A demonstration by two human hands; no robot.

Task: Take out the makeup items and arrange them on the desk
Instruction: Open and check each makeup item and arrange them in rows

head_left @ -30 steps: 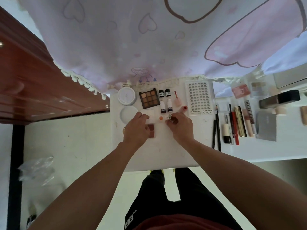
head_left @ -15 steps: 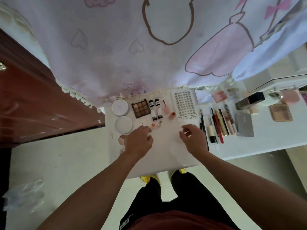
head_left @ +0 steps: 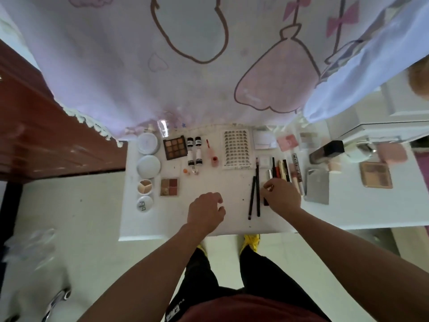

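Right hand (head_left: 281, 197) lies over the near ends of the row of slim red, gold and black cosmetic sticks (head_left: 282, 169) on the white surface (head_left: 220, 182). Its fingers are curled; whether they pinch a stick cannot be told. The sticks' long axes run away from the person. Two thin black pencils (head_left: 257, 189) lie parallel just left of it. Left hand (head_left: 205, 211) hovers loosely curled, holding nothing, farther off. Judgement: the right hand is better placed.

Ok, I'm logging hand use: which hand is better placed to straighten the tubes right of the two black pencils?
Right, probably. The right hand is at the near ends of the tubes; the left hand hovers over bare desk, on the other side of the black pencils.
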